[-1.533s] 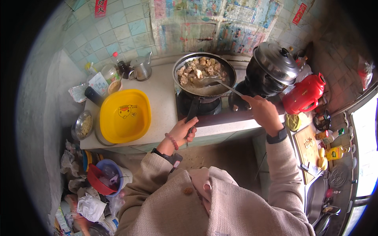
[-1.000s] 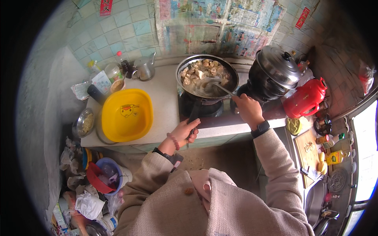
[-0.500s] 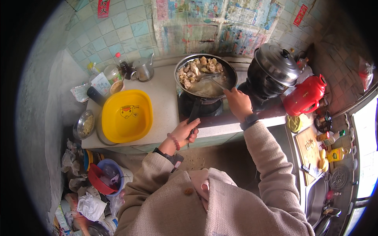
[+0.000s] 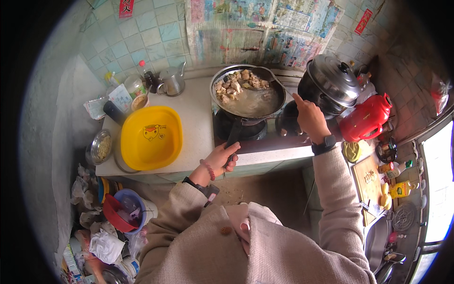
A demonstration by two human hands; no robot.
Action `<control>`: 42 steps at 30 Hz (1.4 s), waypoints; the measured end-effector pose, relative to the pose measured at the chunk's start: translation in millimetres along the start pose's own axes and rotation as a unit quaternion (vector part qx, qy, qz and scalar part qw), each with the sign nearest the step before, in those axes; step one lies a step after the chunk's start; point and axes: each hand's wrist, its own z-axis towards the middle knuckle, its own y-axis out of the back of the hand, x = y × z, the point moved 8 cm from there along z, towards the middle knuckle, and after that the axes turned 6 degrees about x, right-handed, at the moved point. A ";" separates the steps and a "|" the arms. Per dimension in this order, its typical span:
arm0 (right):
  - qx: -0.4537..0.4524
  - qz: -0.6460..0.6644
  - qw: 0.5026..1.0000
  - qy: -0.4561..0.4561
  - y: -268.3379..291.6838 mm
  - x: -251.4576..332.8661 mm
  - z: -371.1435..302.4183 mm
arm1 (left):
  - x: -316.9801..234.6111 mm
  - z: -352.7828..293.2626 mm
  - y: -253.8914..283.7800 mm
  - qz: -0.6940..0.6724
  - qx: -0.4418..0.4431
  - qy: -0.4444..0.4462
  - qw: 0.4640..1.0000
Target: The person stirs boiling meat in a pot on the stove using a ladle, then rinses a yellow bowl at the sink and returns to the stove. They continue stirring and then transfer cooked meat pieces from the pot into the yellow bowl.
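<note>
On the stove sits a frying pan (image 4: 255, 111) with chunks of meat (image 4: 232, 88) in cloudy liquid. My left hand (image 4: 223, 158) is wrapped round the pan's black handle (image 4: 234, 133). In my right hand (image 4: 309, 116), at the pan's right side, is the thin handle of a metal ladle (image 4: 263, 73). Its dark, rounded head is raised at the far rim of the pan, over the meat. The meat is heaped toward the far and left part, with liquid showing at the near right.
Right of the pan stand a lidded steel pot (image 4: 331, 78) and a red kettle (image 4: 366, 118). A yellow basin (image 4: 151, 138), a metal bowl (image 4: 99, 147) and a steel pot with a spout (image 4: 171, 81) stand on the left counter (image 4: 196, 123). A cutting board (image 4: 368, 177) lies at the right.
My right hand has moved right, away from the pan's near rim. The ladle head has risen out of the liquid to the far rim. My left hand stays on the handle.
</note>
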 end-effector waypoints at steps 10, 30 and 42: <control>0.097 0.027 0.988 -0.118 -69.3 2.6 60.5 | 0.3 0.6 1.2 0.005 0.006 0.009 1.000; 0.107 0.054 0.982 0.147 -92.0 42.2 68.3 | 1.3 1.0 -4.7 -0.007 0.020 0.020 1.000; 0.046 0.048 0.983 0.172 -6.2 30.0 2.2 | 0.6 -0.4 -4.2 0.004 0.010 0.017 1.000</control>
